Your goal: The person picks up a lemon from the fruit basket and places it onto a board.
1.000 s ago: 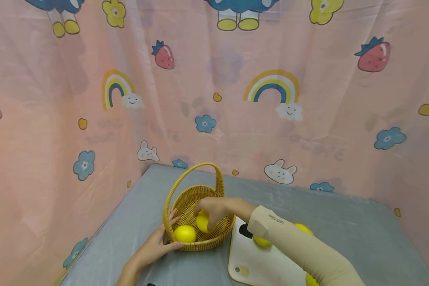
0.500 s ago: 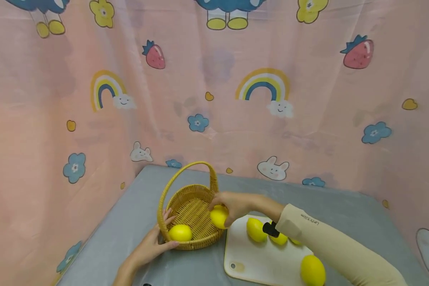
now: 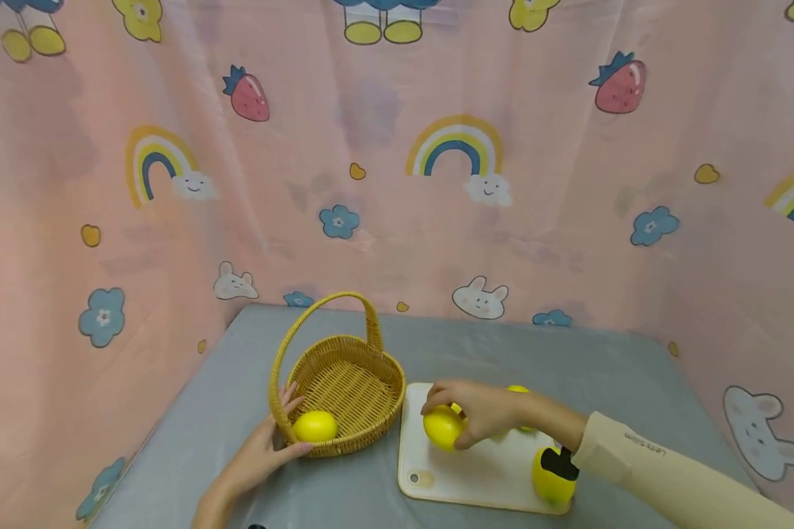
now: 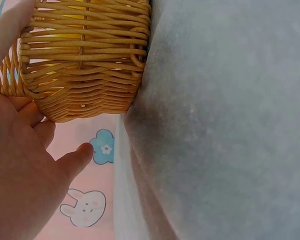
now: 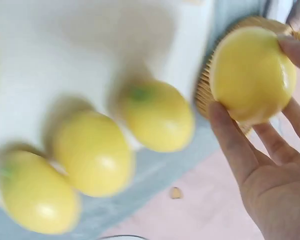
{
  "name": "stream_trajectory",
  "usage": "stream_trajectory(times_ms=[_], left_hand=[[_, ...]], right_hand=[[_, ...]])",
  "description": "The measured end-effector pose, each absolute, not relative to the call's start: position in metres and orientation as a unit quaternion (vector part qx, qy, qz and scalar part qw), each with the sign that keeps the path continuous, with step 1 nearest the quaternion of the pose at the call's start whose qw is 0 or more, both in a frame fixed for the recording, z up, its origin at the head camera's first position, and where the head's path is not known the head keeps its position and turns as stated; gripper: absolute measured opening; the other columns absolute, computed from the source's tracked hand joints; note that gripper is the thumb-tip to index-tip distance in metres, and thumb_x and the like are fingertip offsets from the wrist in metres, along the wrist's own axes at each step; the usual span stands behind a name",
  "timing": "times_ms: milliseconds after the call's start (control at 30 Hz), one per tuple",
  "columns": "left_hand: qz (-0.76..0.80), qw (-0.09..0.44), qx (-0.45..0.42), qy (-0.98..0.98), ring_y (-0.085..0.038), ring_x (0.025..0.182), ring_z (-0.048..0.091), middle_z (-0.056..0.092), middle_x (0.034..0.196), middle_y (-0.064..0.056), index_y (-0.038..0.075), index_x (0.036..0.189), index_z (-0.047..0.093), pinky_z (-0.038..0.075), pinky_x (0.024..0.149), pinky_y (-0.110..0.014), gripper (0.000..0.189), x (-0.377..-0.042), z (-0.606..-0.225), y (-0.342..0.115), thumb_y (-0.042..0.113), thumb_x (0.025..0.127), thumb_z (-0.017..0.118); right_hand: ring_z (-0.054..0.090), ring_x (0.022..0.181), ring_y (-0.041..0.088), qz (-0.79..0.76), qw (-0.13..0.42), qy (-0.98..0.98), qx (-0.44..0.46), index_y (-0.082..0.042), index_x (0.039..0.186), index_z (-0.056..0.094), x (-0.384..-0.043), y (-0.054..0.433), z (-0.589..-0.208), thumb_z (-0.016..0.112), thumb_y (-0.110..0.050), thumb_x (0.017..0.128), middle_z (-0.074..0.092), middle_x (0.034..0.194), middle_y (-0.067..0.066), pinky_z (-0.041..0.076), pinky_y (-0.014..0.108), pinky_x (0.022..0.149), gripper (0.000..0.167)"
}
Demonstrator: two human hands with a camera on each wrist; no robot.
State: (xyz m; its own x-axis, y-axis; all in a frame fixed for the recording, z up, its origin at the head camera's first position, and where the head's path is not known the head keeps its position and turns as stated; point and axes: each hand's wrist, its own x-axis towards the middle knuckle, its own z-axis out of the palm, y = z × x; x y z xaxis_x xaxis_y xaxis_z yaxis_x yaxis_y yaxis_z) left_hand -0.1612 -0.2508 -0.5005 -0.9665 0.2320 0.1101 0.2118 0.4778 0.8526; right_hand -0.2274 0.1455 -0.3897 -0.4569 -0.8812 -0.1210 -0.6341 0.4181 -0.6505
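Note:
My right hand [image 3: 483, 410] pinches a yellow lemon [image 3: 442, 428] between thumb and fingertips over the left part of a white cutting board [image 3: 450, 486]. The right wrist view shows this lemon [image 5: 251, 75] up close, with the wicker basket behind it. To the left stands that basket [image 3: 387, 411], tall handle up, with one lemon [image 3: 315, 426] inside at its near left. My left hand [image 3: 254, 452] grips the basket's left side, thumb on the front rim and fingers around the handle base. From the left wrist, the woven wall [image 4: 85, 75] shows beside the hand.
Several lemons lie on the board; a row of them, including a middle one [image 5: 93, 154], shows in the right wrist view. Another lemon [image 3: 548, 486] sits at the board's near right corner, partly behind the black wrist device. A pink patterned curtain [image 3: 370, 257] encloses the grey table [image 3: 291, 496].
My right hand has lifted a lemon out of the basket and carried it right, over the board. One lemon stays in the basket. My left hand keeps its grip; the head view has turned right.

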Motion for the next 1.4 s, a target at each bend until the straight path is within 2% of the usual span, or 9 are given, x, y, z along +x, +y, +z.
stream_trajectory(times_ms=[133,367,600,867,967,1133,1400], left_hand=[[0.497,0.014,0.127,0.858,-0.045,0.149,-0.002,0.003,0.167,-0.013,0.0,0.154,0.033,0.009,0.11,-0.073,0.081,-0.16,-0.5,-0.254,0.027,0.091,0.075],[0.499,0.004,0.12,0.858,-0.046,0.148,-0.006,0.002,0.167,-0.012,0.001,0.154,0.034,0.008,0.109,-0.075,0.08,-0.156,-0.498,-0.262,0.023,0.09,0.076],[0.489,-0.003,0.122,0.864,-0.046,0.148,-0.006,0.003,0.167,-0.012,0.002,0.153,0.035,0.009,0.106,-0.078,0.078,-0.157,-0.494,-0.266,0.022,0.089,0.076],[0.485,0.005,0.126,0.865,-0.047,0.148,-0.006,0.004,0.167,-0.012,0.001,0.152,0.037,0.007,0.107,-0.077,0.078,-0.159,-0.496,-0.261,0.023,0.089,0.077],[0.491,0.01,0.128,0.862,-0.047,0.148,-0.006,0.004,0.167,-0.012,0.001,0.152,0.038,0.006,0.107,-0.077,0.077,-0.158,-0.495,-0.258,0.021,0.089,0.077],[0.494,0.014,0.13,0.86,-0.046,0.148,-0.006,0.004,0.167,-0.011,0.001,0.151,0.038,0.007,0.107,-0.076,0.076,-0.157,-0.495,-0.254,0.02,0.089,0.077],[0.488,0.021,0.134,0.862,-0.046,0.148,-0.006,0.003,0.167,-0.012,0.001,0.152,0.036,0.009,0.108,-0.075,0.078,-0.158,-0.493,-0.249,0.023,0.089,0.077]], right_hand=[[0.051,0.109,0.017,-0.318,0.222,0.815,-0.432,-0.011,0.128,0.063,-0.212,0.165,-0.404,0.081,-0.006,0.077,0.052,0.127,0.004,0.052,0.026,0.081,0.054],[0.054,0.113,0.024,-0.353,0.201,0.829,-0.385,-0.002,0.128,0.061,-0.191,0.185,-0.423,0.081,-0.005,0.077,0.05,0.128,0.007,0.053,0.023,0.081,0.054],[0.054,0.103,0.014,-0.31,0.17,0.851,-0.388,-0.004,0.126,0.063,-0.188,0.189,-0.431,0.084,-0.007,0.074,0.053,0.125,0.005,0.053,0.024,0.074,0.056],[0.054,0.11,0.015,-0.236,0.137,0.872,-0.407,-0.006,0.123,0.065,-0.185,0.195,-0.443,0.086,-0.006,0.068,0.053,0.122,-0.001,0.051,0.032,0.094,0.058],[0.055,0.109,0.017,-0.217,0.128,0.881,-0.401,-0.007,0.121,0.066,-0.183,0.197,-0.445,0.087,-0.008,0.068,0.054,0.12,0.0,0.051,0.034,0.094,0.058],[0.057,0.104,0.017,-0.196,0.121,0.893,-0.386,-0.009,0.118,0.067,-0.179,0.201,-0.445,0.089,-0.012,0.068,0.055,0.116,-0.001,0.053,0.035,0.09,0.055],[0.051,0.089,0.008,-0.187,0.119,0.902,-0.369,-0.01,0.115,0.067,-0.175,0.209,-0.445,0.09,-0.02,0.069,0.052,0.105,-0.004,0.051,0.028,0.075,0.052]])
